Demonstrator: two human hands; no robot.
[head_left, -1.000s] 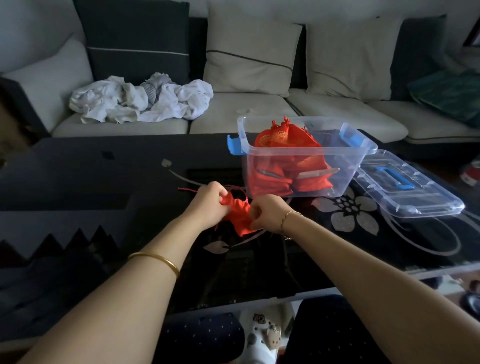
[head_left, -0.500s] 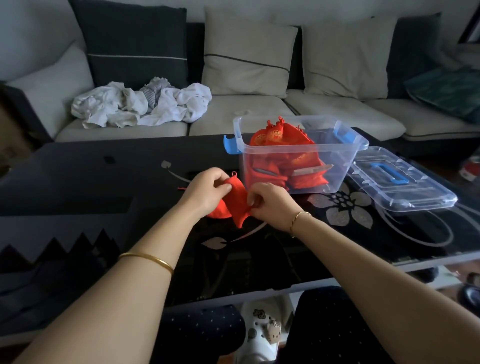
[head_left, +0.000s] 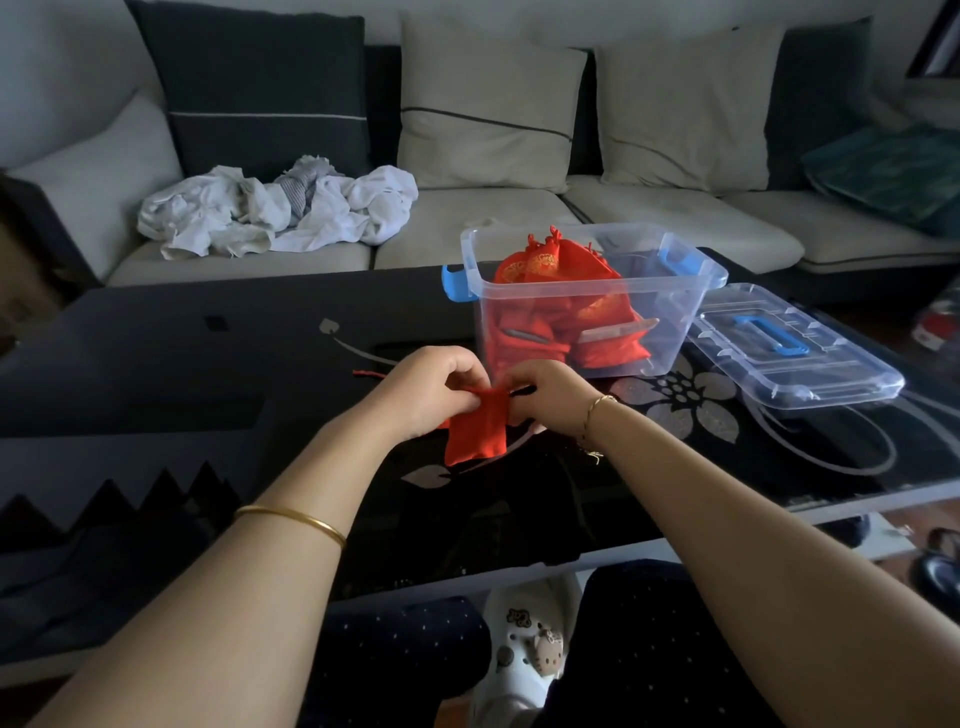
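Head view puts both hands at the neck of one small red pouch (head_left: 475, 434). It is held low over the dark glass surface (head_left: 260, 364), just in front of the clear box (head_left: 670, 332); we cannot tell whether its bottom touches. The left hand (head_left: 426, 395) has its grip curled round the gathered mouth. The right hand (head_left: 545, 395) pinches what looks like the pouch's thin cord at the same neck, so both grips are narrow and holding.

We judge the step to be drawing the pouch shut by its string. A loose red cord end (head_left: 366, 373) lies on the surface just left of the left hand. Next, we think, the cord needs pulling snug. The pouch then has to clear the box's rim to join the other pouches (head_left: 550, 270) inside. The lid (head_left: 795, 348) lies off, to the box's right.

We can read no writing. The pouches in the box bear a gold pattern too small to make out, and we see no label on box or lid.
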